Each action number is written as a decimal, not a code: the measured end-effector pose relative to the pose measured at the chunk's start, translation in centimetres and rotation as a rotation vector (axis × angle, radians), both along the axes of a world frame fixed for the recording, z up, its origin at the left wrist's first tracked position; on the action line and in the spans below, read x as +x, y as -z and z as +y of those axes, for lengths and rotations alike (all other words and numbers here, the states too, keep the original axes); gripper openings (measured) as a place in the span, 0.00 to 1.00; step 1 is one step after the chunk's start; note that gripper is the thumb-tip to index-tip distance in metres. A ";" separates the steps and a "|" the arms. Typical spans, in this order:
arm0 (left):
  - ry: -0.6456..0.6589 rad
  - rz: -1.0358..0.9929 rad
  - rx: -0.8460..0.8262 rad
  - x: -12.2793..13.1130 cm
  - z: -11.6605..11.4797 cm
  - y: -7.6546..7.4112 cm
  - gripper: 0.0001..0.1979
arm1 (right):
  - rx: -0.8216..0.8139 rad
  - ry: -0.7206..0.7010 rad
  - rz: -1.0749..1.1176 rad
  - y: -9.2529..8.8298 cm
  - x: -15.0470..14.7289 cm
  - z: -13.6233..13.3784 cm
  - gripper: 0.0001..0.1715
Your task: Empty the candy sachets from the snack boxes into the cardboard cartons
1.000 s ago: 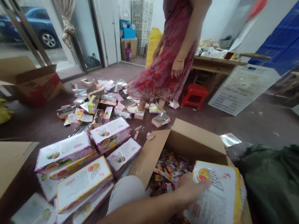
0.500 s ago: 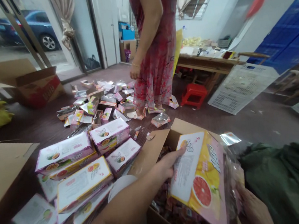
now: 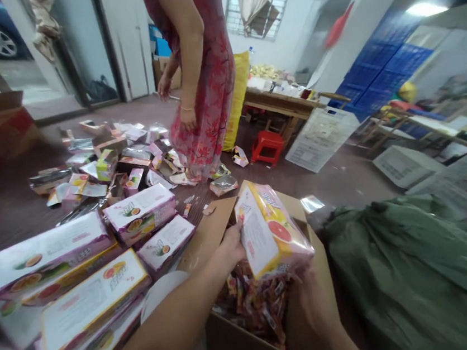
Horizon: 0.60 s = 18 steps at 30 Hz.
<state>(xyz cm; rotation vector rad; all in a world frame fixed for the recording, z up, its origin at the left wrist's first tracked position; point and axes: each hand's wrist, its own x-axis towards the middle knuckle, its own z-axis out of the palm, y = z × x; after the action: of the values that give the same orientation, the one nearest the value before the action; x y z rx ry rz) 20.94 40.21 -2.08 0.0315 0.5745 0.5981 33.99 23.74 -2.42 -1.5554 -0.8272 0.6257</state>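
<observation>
My left hand (image 3: 233, 242) grips one side of a printed snack box (image 3: 262, 245) with a grapefruit picture on its yellow and pink face. It is held tilted over an open cardboard carton (image 3: 327, 276). Small wrapped packets (image 3: 259, 304) fill the carton beneath it. Shiny, clear plastic seems to cover part of the box. Close under the box's lower right end is my right hand (image 3: 312, 295); its fingers are smeared by motion, so their grip is unclear. To the left, similar boxes with fruit pictures (image 3: 94, 300) lie stacked on the floor.
Another person in a red floral dress (image 3: 204, 105) stands ahead beside a heap of opened, flattened boxes (image 3: 130, 153). A green cloth bundle (image 3: 413, 272) lies right of the carton. Farther back are a red stool (image 3: 267, 146), a white plastic crate (image 3: 318, 140) and a loaded table (image 3: 279, 99).
My view has turned right. The snack box has tipped and moved away from me, over the carton. My right hand has shifted from the box's right side to below its end.
</observation>
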 end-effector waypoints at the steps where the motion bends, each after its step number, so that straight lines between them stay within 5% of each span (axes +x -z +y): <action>1: -0.028 -0.001 0.013 0.2 -0.4 -0.1 0.24 | 0.017 -0.006 -0.015 -0.6 -1.3 0.2 0.45; 5: -0.120 0.025 0.087 1.1 -1.9 -0.4 0.20 | -0.021 0.176 -0.066 -3.1 -4.6 1.4 0.74; 7: -0.134 0.024 0.136 1.0 -2.0 -0.6 0.19 | -0.017 0.277 -0.075 -4.2 -4.7 1.9 0.79; 13: -0.003 -0.030 0.353 -1.1 -0.4 -1.2 0.24 | 0.078 0.219 -0.070 -5.1 -2.4 2.1 0.65; 18: 0.054 0.123 0.370 -1.9 0.0 -1.1 0.25 | 0.087 0.132 -0.269 -5.2 -1.3 1.9 0.53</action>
<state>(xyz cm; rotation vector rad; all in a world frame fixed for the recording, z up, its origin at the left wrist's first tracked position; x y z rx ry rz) 19.06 40.16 -0.96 0.4333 0.5738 0.6468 32.69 25.62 2.74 -1.6207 -0.9297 0.2841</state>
